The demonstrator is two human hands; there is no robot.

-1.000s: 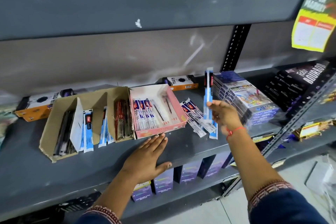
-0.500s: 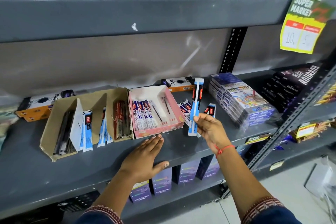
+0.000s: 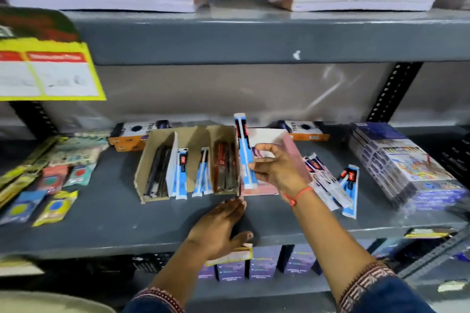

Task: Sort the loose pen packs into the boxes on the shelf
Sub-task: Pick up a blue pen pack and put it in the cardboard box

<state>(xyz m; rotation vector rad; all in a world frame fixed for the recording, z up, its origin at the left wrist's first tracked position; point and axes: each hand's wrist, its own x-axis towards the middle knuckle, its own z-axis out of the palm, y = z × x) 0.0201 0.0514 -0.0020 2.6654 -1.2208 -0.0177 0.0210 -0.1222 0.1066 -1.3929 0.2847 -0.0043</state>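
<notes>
— Two hands at centre frame, what does each one do?
— In the head view, the right hand (image 3: 277, 170) pinches a blue-and-white pen pack (image 3: 244, 152) between thumb and fingertips, upright, over the seam where the brown cardboard box (image 3: 188, 162) meets the pink box (image 3: 284, 152). The left hand (image 3: 218, 226) lies flat and spread on the grey shelf (image 3: 101, 211), holding nothing, its fingertips just short of the brown box's front right corner.
— How do the edges run?
— The brown box has upright dividers; dark pens fill its left slot, blue packs the middle, red ones the right. The held pack's lower end sits beside the brown box's right wall.
— And the loose packs?
— Right of centre, a loose pile (image 3: 330, 183) lies on the shelf between the pink box and a stack of purple packets (image 3: 401, 162).
— Any free room?
— Bare shelf runs along the front lip, left of the resting hand; flat sachets (image 3: 53, 185) crowd the left edge of the frame.
</notes>
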